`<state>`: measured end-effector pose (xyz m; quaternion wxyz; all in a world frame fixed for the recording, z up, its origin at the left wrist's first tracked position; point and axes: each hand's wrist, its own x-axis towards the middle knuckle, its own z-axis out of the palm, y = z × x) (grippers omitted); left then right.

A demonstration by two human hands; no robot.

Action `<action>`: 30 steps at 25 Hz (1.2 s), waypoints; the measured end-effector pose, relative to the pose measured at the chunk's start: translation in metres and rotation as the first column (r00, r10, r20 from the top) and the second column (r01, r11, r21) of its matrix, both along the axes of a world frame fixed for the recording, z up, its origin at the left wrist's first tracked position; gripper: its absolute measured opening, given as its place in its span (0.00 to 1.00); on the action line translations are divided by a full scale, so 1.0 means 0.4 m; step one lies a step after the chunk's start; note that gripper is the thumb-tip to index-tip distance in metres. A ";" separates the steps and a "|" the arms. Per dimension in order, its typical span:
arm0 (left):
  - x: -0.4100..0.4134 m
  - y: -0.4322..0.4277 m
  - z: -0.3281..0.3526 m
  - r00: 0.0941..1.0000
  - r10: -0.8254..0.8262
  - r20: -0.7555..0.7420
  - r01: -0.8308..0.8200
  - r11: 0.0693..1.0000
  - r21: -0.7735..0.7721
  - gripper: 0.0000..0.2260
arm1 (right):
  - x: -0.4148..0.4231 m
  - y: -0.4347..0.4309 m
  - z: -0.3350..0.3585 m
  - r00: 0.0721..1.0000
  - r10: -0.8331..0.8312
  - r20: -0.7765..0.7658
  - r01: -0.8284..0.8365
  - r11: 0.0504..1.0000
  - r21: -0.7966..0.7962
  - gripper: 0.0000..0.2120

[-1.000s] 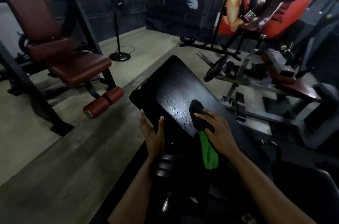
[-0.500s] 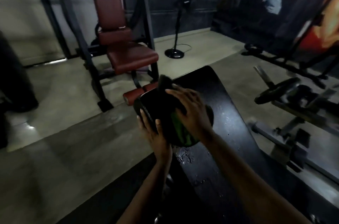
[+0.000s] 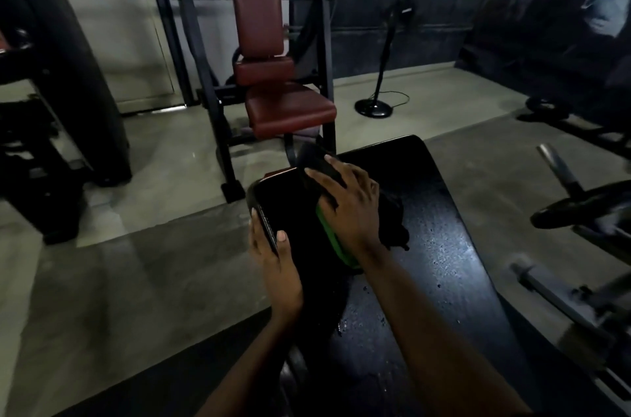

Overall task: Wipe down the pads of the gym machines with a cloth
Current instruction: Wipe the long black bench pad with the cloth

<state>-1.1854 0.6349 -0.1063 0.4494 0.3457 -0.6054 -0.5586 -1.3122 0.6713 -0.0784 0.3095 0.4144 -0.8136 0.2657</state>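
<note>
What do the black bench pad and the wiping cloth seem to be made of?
The black bench pad looks like smooth vinyl or leatherette: glossy, with wet droplets beading on it. The cloth seems to be soft fabric, dark with a green part, since it bunches under the right hand.

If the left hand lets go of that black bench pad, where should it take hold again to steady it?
Probably the same spot: the pad's near left edge, coming from the left side. The left hand wraps that rounded edge there, thumb on top, clear of the right hand pressing the cloth on the wet face.
</note>
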 end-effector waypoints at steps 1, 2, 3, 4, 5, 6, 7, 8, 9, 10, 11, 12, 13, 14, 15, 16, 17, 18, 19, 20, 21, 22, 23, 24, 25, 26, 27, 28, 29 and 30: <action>0.000 0.001 -0.002 1.000 0.008 0.013 -0.008 1.000 -0.006 0.24 | -0.027 0.008 0.001 1.000 -0.027 0.009 0.027 1.000 -0.012 0.21; 0.000 0.002 -0.002 1.000 0.011 0.025 -0.011 1.000 -0.004 0.23 | -0.058 0.020 0.007 0.998 -0.051 0.024 0.052 0.998 -0.020 0.21; 0.003 0.005 0.001 0.999 0.008 0.035 -0.008 1.000 -0.001 0.22 | -0.092 0.034 0.010 0.996 -0.078 0.044 0.080 0.996 -0.031 0.22; 0.004 0.008 0.003 0.999 0.003 0.043 -0.004 1.000 0.002 0.22 | -0.124 0.050 0.011 0.992 -0.107 0.069 0.110 0.993 -0.038 0.22; 0.005 0.011 0.006 0.998 0.002 0.059 -0.002 1.000 0.001 0.23 | -0.155 0.064 0.011 0.986 -0.138 0.094 0.142 0.989 -0.042 0.22; 0.007 0.010 0.005 0.996 0.004 0.091 -0.003 1.000 -0.004 0.24 | -0.184 0.077 0.008 0.979 -0.171 0.116 0.176 0.983 -0.042 0.22; 0.012 0.010 0.006 0.992 0.005 0.124 -0.004 1.000 -0.012 0.26 | -0.211 0.087 0.007 0.969 -0.205 0.139 0.212 0.976 -0.040 0.22; 0.018 0.008 0.004 0.991 0.005 0.137 -0.001 1.000 -0.028 0.27 | -0.234 0.095 0.013 0.952 -0.245 0.181 0.257 0.965 -0.045 0.22; 0.024 0.009 0.005 0.990 -0.003 0.139 0.010 0.999 -0.053 0.27 | -0.246 0.099 0.029 0.922 -0.290 0.255 0.312 0.949 -0.048 0.22; 0.029 0.009 0.004 0.990 -0.013 0.140 0.024 0.996 -0.082 0.27 | -0.240 0.098 0.052 0.880 -0.322 0.350 0.361 0.931 -0.052 0.21; 0.033 0.011 0.005 0.990 -0.022 0.139 0.037 0.994 -0.105 0.26 | -0.219 0.091 0.072 0.839 -0.327 0.436 0.387 0.920 -0.056 0.20; 0.033 0.012 0.004 0.992 -0.032 0.122 0.046 0.993 -0.113 0.26 | -0.180 0.078 0.088 0.837 -0.299 0.458 0.374 0.924 -0.080 0.21; 0.031 0.012 0.007 0.994 -0.046 0.099 0.056 0.994 -0.093 0.26 | -0.119 0.057 0.101 0.872 -0.243 0.425 0.316 0.943 -0.107 0.23; 0.031 0.006 0.012 0.994 -0.067 0.081 0.071 0.996 -0.052 0.27 | -0.042 0.029 0.101 0.912 -0.179 0.369 0.239 0.963 -0.122 0.23; 0.037 -0.001 0.016 0.992 -0.099 0.077 0.100 0.995 -0.015 0.29 | 0.040 0.000 0.084 0.945 -0.125 0.301 0.164 0.981 -0.108 0.24; 0.047 -0.011 0.017 0.986 -0.141 0.088 0.142 0.990 -0.009 0.30 | 0.110 -0.027 0.052 0.967 -0.100 0.233 0.117 0.991 -0.063 0.23; 0.065 -0.022 0.020 0.977 -0.182 0.115 0.188 0.981 -0.042 0.30 | 0.155 -0.043 0.013 0.978 -0.120 0.173 0.125 0.992 -0.020 0.22; 0.085 -0.036 0.025 0.966 -0.209 0.155 0.229 0.965 -0.128 0.30 | 0.170 -0.047 -0.017 0.976 -0.162 0.146 0.165 0.986 -0.004 0.21; 0.101 -0.053 0.037 0.952 -0.233 0.199 0.281 0.924 -0.260 0.28 | 0.158 -0.038 -0.034 0.964 -0.210 0.165 0.215 0.976 -0.016 0.21; 0.109 -0.071 0.056 0.931 -0.260 0.256 0.348 0.846 -0.405 0.26 | 0.135 -0.024 -0.040 0.945 -0.261 0.195 0.275 0.960 -0.046 0.21; 0.102 -0.088 0.075 0.900 -0.271 0.342 0.424 0.725 -0.542 0.25 | 0.112 -0.007 -0.041 0.927 -0.309 0.210 0.327 0.943 -0.055 0.22; 0.081 -0.107 0.094 0.859 -0.251 0.447 0.505 0.562 -0.655 0.24 | 0.092 0.012 -0.043 0.911 -0.350 0.218 0.368 0.929 -0.048 0.22; 0.047 -0.127 0.114 0.815 -0.203 0.543 0.577 0.378 -0.724 0.23 | 0.075 0.027 -0.047 0.894 -0.381 0.236 0.401 0.915 -0.044 0.23; 0.004 -0.148 0.133 0.773 -0.148 0.617 0.635 0.199 -0.746 0.23 | 0.053 0.041 -0.056 0.871 -0.414 0.265 0.440 0.897 -0.045 0.23; -0.039 -0.170 0.151 0.729 -0.089 0.679 0.684 0.038 -0.729 0.25 | 0.029 0.063 -0.068 0.834 -0.467 0.294 0.501 0.864 -0.046 0.23; -0.080 -0.194 0.167 0.676 -0.024 0.736 0.731 -0.102 -0.675 0.26 | 0.007 0.091 -0.081 0.783 -0.533 0.322 0.574 0.817 -0.044 0.23; -0.113 -0.217 0.178 0.624 0.047 0.780 0.768 -0.220 -0.601 0.27 | -0.015 0.126 -0.092 0.722 -0.586 0.368 0.641 0.767 -0.038 0.23; -0.132 -0.239 0.181 0.582 0.112 0.806 0.792 -0.301 -0.530 0.29 | -0.035 0.158 -0.097 0.656 -0.617 0.434 0.692 0.722 -0.020 0.22; -0.142 -0.256 0.180 0.547 0.160 0.822 0.811 -0.346 -0.472 0.30 | -0.056 0.186 -0.094 0.579 -0.637 0.509 0.733 0.680 0.016 0.21; -0.147 -0.268 0.177 0.518 0.187 0.835 0.824 -0.369 -0.429 0.31 | -0.080 0.198 -0.086 0.502 -0.643 0.579 0.763 0.644 0.054 0.21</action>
